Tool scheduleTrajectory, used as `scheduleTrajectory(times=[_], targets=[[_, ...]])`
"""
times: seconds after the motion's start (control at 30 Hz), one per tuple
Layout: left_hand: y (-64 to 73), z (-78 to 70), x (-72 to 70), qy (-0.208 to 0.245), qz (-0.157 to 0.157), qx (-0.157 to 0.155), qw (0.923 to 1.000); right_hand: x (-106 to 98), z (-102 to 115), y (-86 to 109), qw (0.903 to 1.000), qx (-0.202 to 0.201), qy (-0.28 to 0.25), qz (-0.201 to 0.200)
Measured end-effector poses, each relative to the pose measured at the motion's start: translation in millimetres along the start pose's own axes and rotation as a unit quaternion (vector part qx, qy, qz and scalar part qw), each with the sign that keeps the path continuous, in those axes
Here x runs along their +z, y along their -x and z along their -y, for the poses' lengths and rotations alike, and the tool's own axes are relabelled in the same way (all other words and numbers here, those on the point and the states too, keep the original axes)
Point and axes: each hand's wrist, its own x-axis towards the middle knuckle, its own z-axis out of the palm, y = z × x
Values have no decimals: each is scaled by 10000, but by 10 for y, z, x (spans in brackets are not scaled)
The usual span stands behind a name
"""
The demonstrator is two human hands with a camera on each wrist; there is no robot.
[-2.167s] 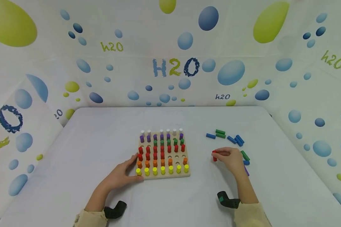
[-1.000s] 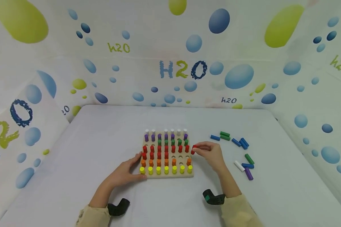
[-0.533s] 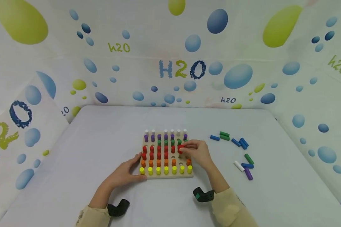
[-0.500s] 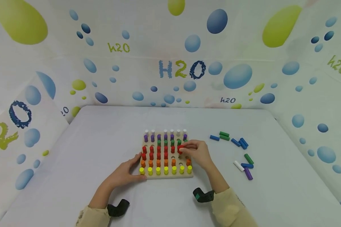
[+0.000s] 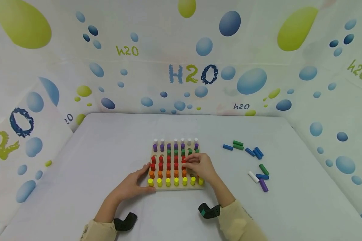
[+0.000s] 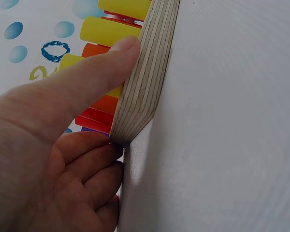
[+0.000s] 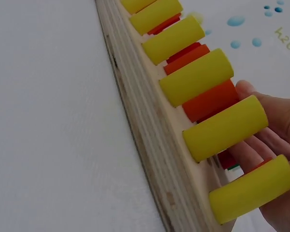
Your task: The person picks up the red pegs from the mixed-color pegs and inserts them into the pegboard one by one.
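Note:
In the head view my right hand point(image 5: 203, 165) pinches a red peg point(image 5: 184, 166) upright over the fifth place of the lower red row. The pegboard point(image 5: 176, 188) is wooden and carries rows of white, purple, green, red, orange and yellow pegs. My left hand point(image 5: 129, 186) grips its near left corner, the thumb point(image 6: 128, 46) on the front edge and the fingers along the left side. Seen from the right wrist, the right hand point(image 7: 280, 121) is behind the yellow pegs point(image 7: 227, 128), which partly hide its fingertips. It also covers the right end of the red rows.
Loose pegs lie on the white table to the right: green pegs point(image 5: 238, 146), blue pegs point(image 5: 250, 152), a white peg point(image 5: 253, 177) and a purple peg point(image 5: 263, 185). A patterned curtain point(image 5: 181, 53) stands behind the table.
My right hand has carried the red peg leftward from the table onto the board, then further left and nearer to the fifth place. The left hand keeps its hold on the corner.

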Motion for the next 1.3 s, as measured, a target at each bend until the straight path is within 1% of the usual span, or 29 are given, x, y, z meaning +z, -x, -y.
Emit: scheduleTrajectory(times=[0.2,0.4,0.63,0.8,1.1,1.3], targets=[[6,-8,-13,-24,-17,-79,10000,6,13,6,9999,54,133,40],[14,-21,-21,-28,-3,5,10000,-12,52,31,9991,177,371,104],[8,-19,-19,-47,-20,52,10000,-27,52,31,9988,91,431,198],[5,7,-3,-45,-22,-8,10000,-29,78,35,9980,130,556,253],[11,1,-30,-82,-40,50,9999,-15,77,6,9977,-1,664,154],[13,10,-19,-68,-21,47,10000,8,26,3,9977,97,644,168]])
